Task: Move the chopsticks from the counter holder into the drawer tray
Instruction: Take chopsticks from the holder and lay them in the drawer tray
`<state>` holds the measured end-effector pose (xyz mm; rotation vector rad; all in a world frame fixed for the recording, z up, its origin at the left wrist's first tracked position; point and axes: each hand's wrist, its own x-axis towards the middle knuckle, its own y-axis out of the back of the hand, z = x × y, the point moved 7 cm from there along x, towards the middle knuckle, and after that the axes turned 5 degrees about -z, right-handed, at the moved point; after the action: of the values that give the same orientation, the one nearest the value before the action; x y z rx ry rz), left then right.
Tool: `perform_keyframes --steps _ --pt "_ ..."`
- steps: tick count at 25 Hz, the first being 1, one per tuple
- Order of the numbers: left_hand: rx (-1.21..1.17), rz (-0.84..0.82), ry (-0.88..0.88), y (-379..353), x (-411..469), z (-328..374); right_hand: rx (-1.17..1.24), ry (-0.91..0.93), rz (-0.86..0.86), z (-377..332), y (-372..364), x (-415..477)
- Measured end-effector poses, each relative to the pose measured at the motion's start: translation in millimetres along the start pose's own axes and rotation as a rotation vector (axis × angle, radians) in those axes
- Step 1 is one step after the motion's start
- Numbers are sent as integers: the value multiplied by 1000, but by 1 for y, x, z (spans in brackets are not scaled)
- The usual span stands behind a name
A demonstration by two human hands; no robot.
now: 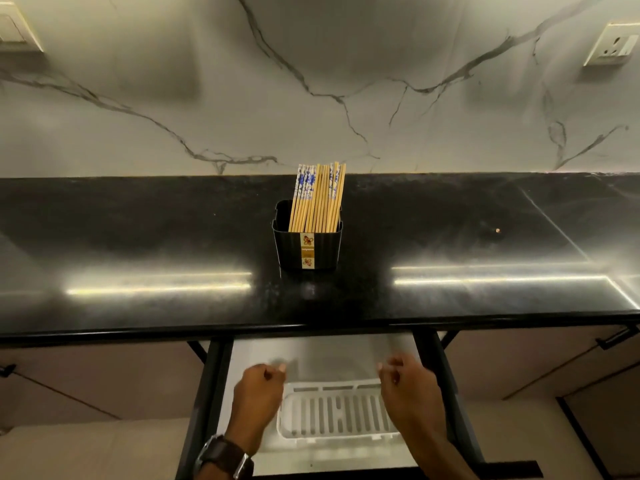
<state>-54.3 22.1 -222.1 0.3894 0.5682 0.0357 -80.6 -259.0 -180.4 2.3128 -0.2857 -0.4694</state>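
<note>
**Chopsticks in holder, both hands over the open drawer**

Chopsticks (317, 198) stand bunched upright in the black holder (307, 249) on my dark counter (138, 237), near the marble wall (311, 81). Below the counter edge the drawer (433, 358) is pulled out, with the white slotted tray (334, 415) lying inside. My left hand (257, 393), watch (223, 457) on its wrist, hovers at the tray's left side, fingers loosely curled, holding nothing. My right hand (410, 389) hovers at the tray's right side, likewise loosely curled and empty.
</note>
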Motion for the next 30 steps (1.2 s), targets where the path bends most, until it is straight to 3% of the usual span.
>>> perform_keyframes --steps 4,7,10,14,19,30 --pt "-158 32 -204 24 -7 84 275 244 65 -87 36 41" --pt "-187 24 -263 32 -7 129 478 214 86 -142 59 103" --pt "-201 46 -290 37 1 153 503 194 139 -191 77 162" --pt "-186 97 -348 45 13 165 466 196 -17 -235 68 218" --pt "-212 76 -280 42 29 142 399 169 -153 -252 46 248" --pt "-246 24 -72 24 69 93 272 189 38 -260 39 254"
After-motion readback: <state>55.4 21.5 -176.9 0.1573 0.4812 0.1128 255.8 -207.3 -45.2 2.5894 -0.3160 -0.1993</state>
